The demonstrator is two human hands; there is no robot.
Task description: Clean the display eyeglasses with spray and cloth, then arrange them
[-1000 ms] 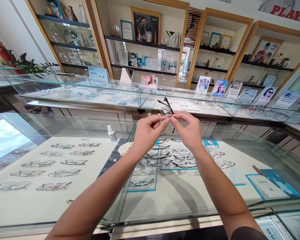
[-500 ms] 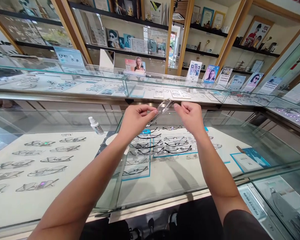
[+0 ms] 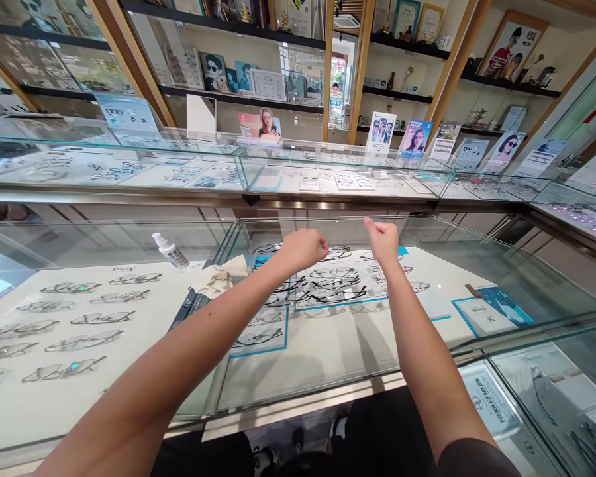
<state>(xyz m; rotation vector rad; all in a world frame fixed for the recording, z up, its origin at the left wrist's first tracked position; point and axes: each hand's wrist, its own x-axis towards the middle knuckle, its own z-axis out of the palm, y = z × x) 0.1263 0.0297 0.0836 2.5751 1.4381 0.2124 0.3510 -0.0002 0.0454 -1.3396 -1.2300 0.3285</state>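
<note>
My left hand (image 3: 304,250) is over the far part of the glass display case (image 3: 238,228), fingers curled down and closed; whatever they hold, if anything, is hidden behind the hand. To its right, my right hand (image 3: 383,244) is closed with the thumb along the top, and its inner side is out of sight. Below both hands lie several rows of eyeglasses (image 3: 335,281) with dark frames, some beside blue-edged cards. Left of my left forearm, a crumpled beige cloth (image 3: 218,278) lies near a white spray bottle (image 3: 169,252).
More eyeglasses (image 3: 99,338) lie in rows in the left case. A second glass counter (image 3: 298,159) runs along the back, with upright advertising cards (image 3: 381,132) on it. A booklet (image 3: 487,315) is at the right, and glass edges border the cases.
The pair of eyeglasses seen between my hands no longer shows. My left hand has moved lower and turned its fingers down; my right hand is lower and more closed. The beige cloth shows more.
</note>
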